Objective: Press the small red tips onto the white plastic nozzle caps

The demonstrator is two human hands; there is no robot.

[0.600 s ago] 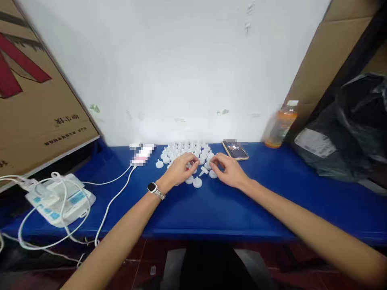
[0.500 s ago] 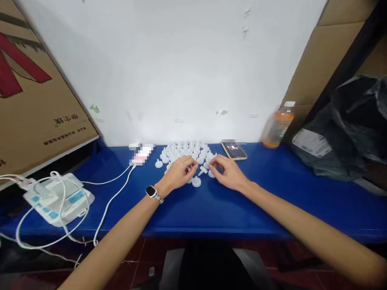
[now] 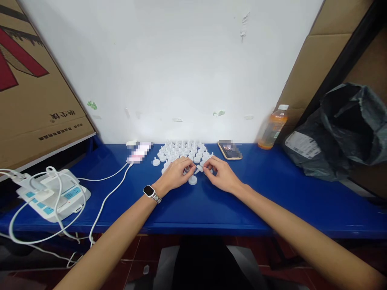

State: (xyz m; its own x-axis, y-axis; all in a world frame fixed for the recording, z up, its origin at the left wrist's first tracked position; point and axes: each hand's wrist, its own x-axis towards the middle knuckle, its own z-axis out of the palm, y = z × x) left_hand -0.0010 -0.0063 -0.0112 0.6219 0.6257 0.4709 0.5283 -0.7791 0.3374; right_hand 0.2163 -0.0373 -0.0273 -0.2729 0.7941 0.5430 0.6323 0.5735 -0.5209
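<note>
Left hand (image 3: 177, 174): fingers pinched on a small white piece (image 3: 198, 169).
Right hand (image 3: 220, 175): fingers pinching the same piece.
White caps (image 3: 181, 150): clustered behind, on blue desk (image 3: 211, 205).

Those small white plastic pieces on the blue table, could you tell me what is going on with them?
A person works at the blue table. The left hand and right hand meet over a cluster of small white plastic pieces, fingertips pinching one between them. A phone and an orange drink bottle stand to the right.
</note>
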